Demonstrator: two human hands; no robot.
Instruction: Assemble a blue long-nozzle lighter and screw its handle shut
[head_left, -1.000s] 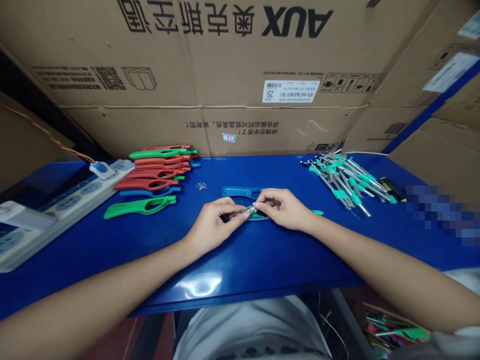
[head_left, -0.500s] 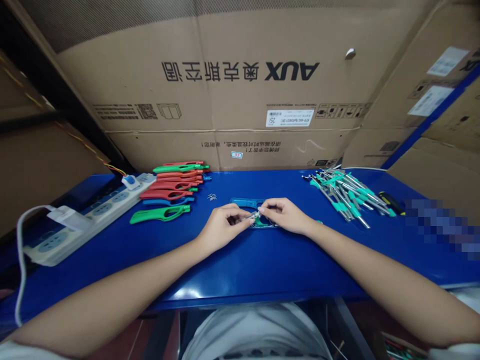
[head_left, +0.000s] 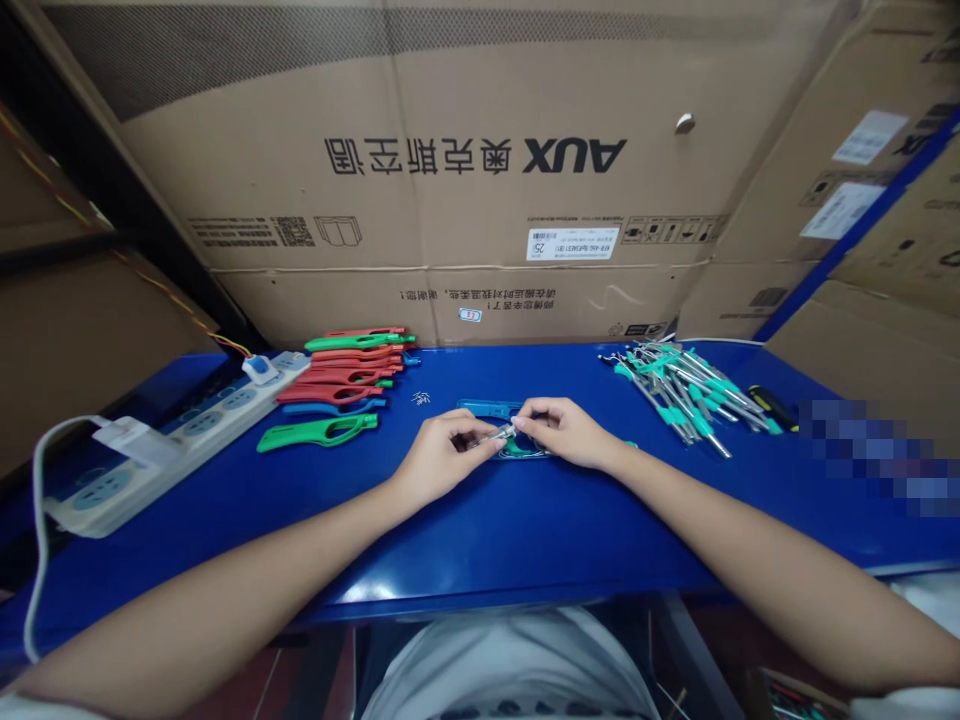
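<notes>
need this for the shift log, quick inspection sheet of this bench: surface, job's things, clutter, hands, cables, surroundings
surface: blue table, glossy, bare along the near edge.
job's things: small clear tube-like part pinched between both hands; a blue plastic shell lies flat just behind and under them.
clutter: stack of red, green and blue plastic handles at back left; one green handle apart in front; pile of metal rods with teal collars at back right; a few tiny metal bits.
hands: left hand and right hand both closed on the part.
cables: white power strip with a white cord at left.
surroundings: cardboard boxes behind.
</notes>
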